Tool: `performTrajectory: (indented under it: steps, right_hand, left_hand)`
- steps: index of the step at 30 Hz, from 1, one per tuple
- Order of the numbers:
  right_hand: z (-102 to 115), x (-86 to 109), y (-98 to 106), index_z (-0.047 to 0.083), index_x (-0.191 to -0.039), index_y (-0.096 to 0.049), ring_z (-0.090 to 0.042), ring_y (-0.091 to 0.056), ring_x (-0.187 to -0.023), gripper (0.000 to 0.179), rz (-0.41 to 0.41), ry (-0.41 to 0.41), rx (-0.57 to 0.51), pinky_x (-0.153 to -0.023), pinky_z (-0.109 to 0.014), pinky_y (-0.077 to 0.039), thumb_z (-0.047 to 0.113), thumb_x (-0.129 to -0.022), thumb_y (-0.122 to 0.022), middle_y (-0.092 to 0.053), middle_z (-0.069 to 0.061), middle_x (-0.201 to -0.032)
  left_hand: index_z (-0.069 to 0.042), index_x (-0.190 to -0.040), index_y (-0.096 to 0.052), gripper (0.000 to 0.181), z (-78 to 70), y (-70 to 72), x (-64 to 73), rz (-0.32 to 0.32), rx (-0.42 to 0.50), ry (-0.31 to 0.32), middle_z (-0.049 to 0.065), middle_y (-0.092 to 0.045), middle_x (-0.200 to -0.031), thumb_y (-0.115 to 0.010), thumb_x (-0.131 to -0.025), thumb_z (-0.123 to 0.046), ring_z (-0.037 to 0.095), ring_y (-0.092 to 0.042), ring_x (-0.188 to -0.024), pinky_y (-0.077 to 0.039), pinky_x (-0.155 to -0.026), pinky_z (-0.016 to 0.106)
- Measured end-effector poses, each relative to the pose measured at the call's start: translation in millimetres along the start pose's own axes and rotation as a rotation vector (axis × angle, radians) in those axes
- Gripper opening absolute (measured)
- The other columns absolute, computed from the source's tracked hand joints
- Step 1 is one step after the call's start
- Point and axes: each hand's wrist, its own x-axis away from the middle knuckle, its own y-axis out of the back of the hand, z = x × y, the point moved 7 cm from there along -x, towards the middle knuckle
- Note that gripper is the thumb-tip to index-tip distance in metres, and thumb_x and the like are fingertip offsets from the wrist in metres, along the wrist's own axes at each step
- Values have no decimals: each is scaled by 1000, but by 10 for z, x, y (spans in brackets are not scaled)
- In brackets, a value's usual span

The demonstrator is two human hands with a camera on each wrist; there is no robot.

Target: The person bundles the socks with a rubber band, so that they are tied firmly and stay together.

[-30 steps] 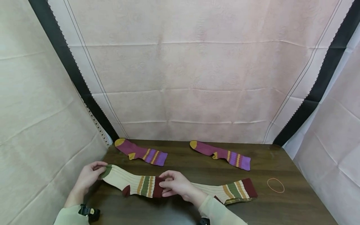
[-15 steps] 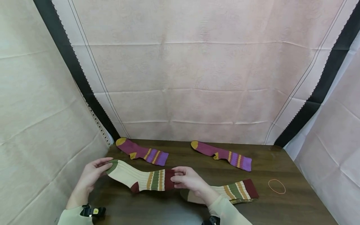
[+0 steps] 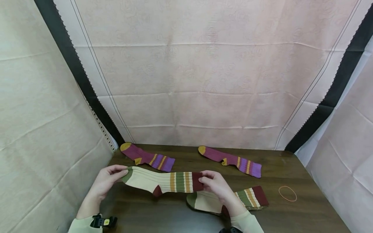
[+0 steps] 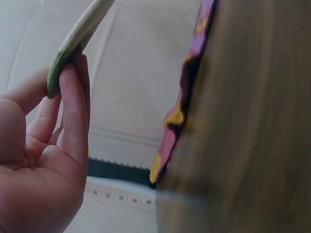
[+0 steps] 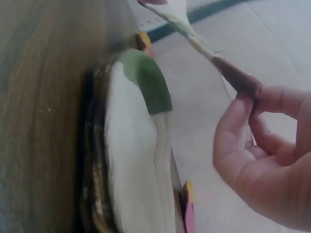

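Note:
A cream sock (image 3: 145, 179) with a green toe, a maroon heel and striped leg is stretched level between both hands above the table. My left hand (image 3: 106, 181) pinches its green toe; in the left wrist view the thumb and fingertips (image 4: 73, 92) meet on that toe. My right hand (image 3: 217, 186) pinches the maroon cuff, seen edge-on in the right wrist view between thumb and finger. Beneath the right forearm lies a matching cream sock (image 3: 204, 204) on top of a small stack, whose layered edge (image 5: 95, 160) shows in the right wrist view.
Two purple socks with yellow toes lie along the back of the dark wooden table (image 3: 163, 220), one left (image 3: 151, 158), one right (image 3: 230, 160). An orange rubber band (image 3: 287, 193) lies at the right. Pale cloth walls (image 3: 189, 81) stand behind and at both sides.
Both hands have lifted the cream sock and carried it to the right, away from the left side. More of the stack's toe end now shows beneath it. The purple socks and rubber band stay put.

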Motion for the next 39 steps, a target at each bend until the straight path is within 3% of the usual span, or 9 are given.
performTrajectory:
  steps: [7,13,17,21,31,39]
  right_hand:
    - [-73,129,295,-7,-130,-61,-28,-74,-95,30,-58,-27,-18,-86,-50,-63,12,-106,-58,-70,-19,-117]
    - [-60,221,531,-10,-133,-58,-26,-72,-96,30,-100,22,51,-81,-42,-64,7,-108,-56,-67,-20,-117]
    - [-52,257,644,-13,-135,-56,-22,-71,-101,32,-93,42,43,-82,-36,-63,6,-109,-58,-68,-18,-117]
    - [-31,281,757,-13,-135,-54,-22,-70,-103,34,-96,46,54,-84,-37,-63,8,-109,-59,-68,-18,-118]
    - [33,381,1077,-10,-133,-59,-26,-71,-100,32,-151,43,214,-82,-39,-64,8,-108,-64,-69,-18,-114]
    - [68,505,1358,-12,-130,-60,-22,-71,-95,31,-90,63,269,-80,-41,-64,8,-107,-65,-71,-19,-114]
  left_hand:
    - [14,-123,-68,33,-95,-290,24,60,44,-6,7,-75,-103,-75,-102,-10,15,-71,-87,-63,-77,33]
    - [12,-122,-69,33,-127,-499,64,135,55,12,6,-75,-104,-77,-101,-11,15,-71,-87,-63,-78,35]
    - [12,-122,-69,34,-138,-605,79,158,57,19,7,-76,-104,-78,-100,-12,16,-72,-88,-63,-78,36]
    - [11,-123,-70,34,-128,-696,70,164,58,27,8,-76,-106,-78,-99,-13,17,-73,-88,-63,-79,36]
    - [9,-123,-72,34,-140,-1049,99,237,64,23,8,-77,-106,-79,-100,-15,17,-74,-87,-64,-81,41]
    - [11,-121,-71,30,-234,-1395,181,322,92,-7,10,-78,-107,-76,-101,-11,16,-76,-86,-64,-79,40]
